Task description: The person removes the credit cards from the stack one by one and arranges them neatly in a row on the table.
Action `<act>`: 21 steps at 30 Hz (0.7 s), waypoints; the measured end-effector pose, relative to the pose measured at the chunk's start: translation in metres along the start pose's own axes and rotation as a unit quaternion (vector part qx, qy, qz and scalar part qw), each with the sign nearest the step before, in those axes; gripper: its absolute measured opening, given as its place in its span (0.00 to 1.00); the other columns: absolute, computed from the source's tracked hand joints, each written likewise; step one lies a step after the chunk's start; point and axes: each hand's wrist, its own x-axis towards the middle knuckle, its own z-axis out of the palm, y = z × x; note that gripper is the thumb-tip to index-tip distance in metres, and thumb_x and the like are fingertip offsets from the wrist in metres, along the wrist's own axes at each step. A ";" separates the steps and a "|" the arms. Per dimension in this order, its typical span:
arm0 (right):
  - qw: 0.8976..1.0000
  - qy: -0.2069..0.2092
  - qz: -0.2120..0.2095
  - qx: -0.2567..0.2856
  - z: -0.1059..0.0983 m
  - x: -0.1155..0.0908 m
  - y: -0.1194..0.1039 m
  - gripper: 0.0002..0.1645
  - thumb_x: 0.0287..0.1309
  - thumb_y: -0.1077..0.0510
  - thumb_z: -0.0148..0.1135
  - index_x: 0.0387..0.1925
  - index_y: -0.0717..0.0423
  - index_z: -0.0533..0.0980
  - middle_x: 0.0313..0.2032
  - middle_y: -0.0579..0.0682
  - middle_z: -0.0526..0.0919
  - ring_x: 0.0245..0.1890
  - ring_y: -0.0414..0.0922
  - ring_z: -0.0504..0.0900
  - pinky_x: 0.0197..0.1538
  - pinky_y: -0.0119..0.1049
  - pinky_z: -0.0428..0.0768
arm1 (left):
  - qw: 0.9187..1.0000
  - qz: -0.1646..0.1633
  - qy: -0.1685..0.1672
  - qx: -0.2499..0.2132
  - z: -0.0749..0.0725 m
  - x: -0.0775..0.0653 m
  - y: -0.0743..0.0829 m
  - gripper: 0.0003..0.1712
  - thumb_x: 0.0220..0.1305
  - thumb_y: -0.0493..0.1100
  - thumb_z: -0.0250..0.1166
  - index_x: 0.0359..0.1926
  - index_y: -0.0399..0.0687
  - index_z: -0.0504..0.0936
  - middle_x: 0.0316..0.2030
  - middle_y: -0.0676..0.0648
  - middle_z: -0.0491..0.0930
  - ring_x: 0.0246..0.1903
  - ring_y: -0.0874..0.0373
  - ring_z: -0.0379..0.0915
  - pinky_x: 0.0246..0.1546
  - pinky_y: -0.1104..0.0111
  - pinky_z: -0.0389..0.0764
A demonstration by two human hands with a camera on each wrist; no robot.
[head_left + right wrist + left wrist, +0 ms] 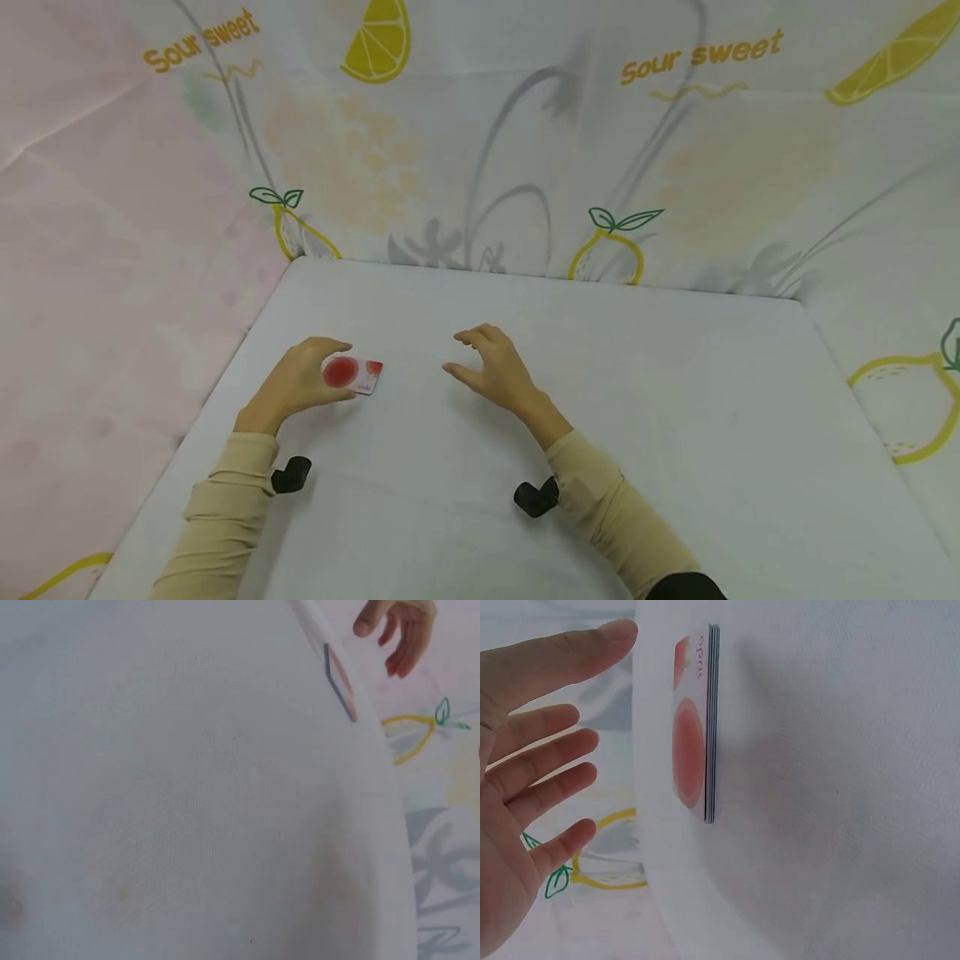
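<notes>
A small stack of cards (367, 379), white with red-orange circles on its top face, lies flat on the white table. Several thin layers show along its edge in the left wrist view, where the stack (688, 750) is apart from the hand. My left hand (297, 377) hovers over the stack's left end, thumb and fingers spread and holding nothing. To the right of the stack, my right hand (495, 367) is held above the table, its fingers parted and nothing in them. The right wrist view shows the stack (342, 684) edge-on near the left hand (409, 630).
The white table (675, 433) is bordered at the back by a cloth backdrop (465, 125) with lemon prints and "Sour sweet" lettering. A pink cloth (112, 275) hangs along the left side. Black devices (292, 475) are worn at both wrists, over beige sleeves (225, 508).
</notes>
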 end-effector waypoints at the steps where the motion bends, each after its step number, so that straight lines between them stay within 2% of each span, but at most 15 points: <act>1: 1.000 0.000 -0.002 0.001 0.003 0.001 -0.001 0.25 0.49 0.54 0.71 0.45 0.67 0.78 0.38 0.57 0.79 0.38 0.49 0.76 0.41 0.40 0.75 | 1.000 0.000 -0.004 0.004 -0.001 0.000 -0.001 0.36 0.38 0.40 0.78 0.50 0.28 0.77 0.49 0.32 0.77 0.52 0.36 0.68 0.54 0.44 0.66; 5: 1.000 -0.007 -0.002 -0.002 0.013 0.007 -0.006 0.24 0.50 0.53 0.70 0.45 0.65 0.78 0.38 0.56 0.79 0.38 0.48 0.76 0.42 0.40 0.75 | 1.000 0.001 -0.015 0.015 -0.001 0.000 -0.007 0.38 0.37 0.40 0.78 0.51 0.28 0.76 0.49 0.31 0.75 0.52 0.35 0.67 0.54 0.41 0.65; 11: 0.999 -0.030 -0.002 -0.018 0.030 0.016 -0.014 0.24 0.51 0.51 0.70 0.46 0.62 0.78 0.38 0.55 0.79 0.38 0.47 0.77 0.42 0.40 0.75 | 0.999 0.008 -0.031 0.005 0.002 0.004 -0.021 0.40 0.35 0.40 0.79 0.51 0.27 0.75 0.49 0.29 0.73 0.51 0.34 0.67 0.53 0.42 0.66; 21: 0.996 -0.083 0.005 -0.026 0.064 0.028 -0.021 0.25 0.53 0.49 0.68 0.47 0.61 0.78 0.40 0.53 0.79 0.41 0.46 0.78 0.45 0.38 0.76 | 0.997 -0.025 -0.069 -0.019 0.008 0.005 -0.039 0.43 0.34 0.43 0.80 0.53 0.29 0.74 0.50 0.27 0.71 0.51 0.31 0.65 0.53 0.41 0.66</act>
